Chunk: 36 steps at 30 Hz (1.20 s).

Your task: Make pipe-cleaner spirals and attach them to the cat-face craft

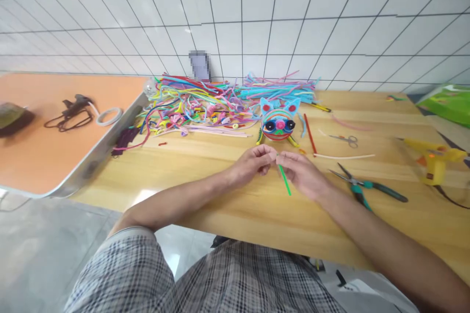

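Both hands meet over the wooden table, fingertips pinched around a green pipe cleaner (285, 181) whose free end hangs down toward me. My left hand (257, 160) closes on its upper end, and my right hand (299, 168) grips it just beside. The piece between the fingers is hidden. Just behind the hands stands a colourful pipe-cleaner animal figure (279, 126) with blue ears, black eyes, a pink nose and yellow legs. A red pipe cleaner (310, 134) and a white pipe cleaner (345, 156) lie to the right of it.
A heap of mixed pipe cleaners (198, 107) spreads along the back. Open pliers (362, 185), scissors (347, 140) and a yellow glue gun (435, 159) lie to the right. An orange table (47, 161) adjoins on the left. A phone-like object (200, 66) leans against the tiled wall.
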Each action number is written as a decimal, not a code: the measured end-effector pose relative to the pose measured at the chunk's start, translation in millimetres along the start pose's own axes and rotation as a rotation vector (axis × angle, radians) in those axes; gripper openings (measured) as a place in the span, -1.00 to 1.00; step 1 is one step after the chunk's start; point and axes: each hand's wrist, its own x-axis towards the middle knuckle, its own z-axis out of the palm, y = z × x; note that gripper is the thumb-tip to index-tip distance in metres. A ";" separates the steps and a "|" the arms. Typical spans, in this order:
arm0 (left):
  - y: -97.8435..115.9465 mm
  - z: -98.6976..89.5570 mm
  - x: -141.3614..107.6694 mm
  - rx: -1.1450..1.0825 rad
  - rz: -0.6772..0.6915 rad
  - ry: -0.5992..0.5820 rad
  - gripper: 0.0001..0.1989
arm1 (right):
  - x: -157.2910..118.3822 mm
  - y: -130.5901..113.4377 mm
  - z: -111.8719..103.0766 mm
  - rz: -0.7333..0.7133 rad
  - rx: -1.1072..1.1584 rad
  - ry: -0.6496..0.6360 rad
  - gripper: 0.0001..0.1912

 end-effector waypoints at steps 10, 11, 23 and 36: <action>-6.2 -14.9 3.9 -0.098 -0.103 -0.031 -0.40 | 6.4 7.9 -4.6 -0.054 -0.143 -0.035 -0.35; -10.1 -13.1 1.9 -0.168 -0.138 -0.023 -0.40 | 7.5 12.7 -3.8 -0.075 -0.149 -0.016 -0.35; -1.6 -37.1 20.2 0.168 0.069 -0.222 -0.44 | 5.8 4.2 -13.0 0.136 -0.089 -0.043 -0.34; -17.1 -12.6 3.7 -0.200 -0.092 -0.021 -0.32 | 4.8 24.9 1.2 0.002 -0.106 0.012 -0.37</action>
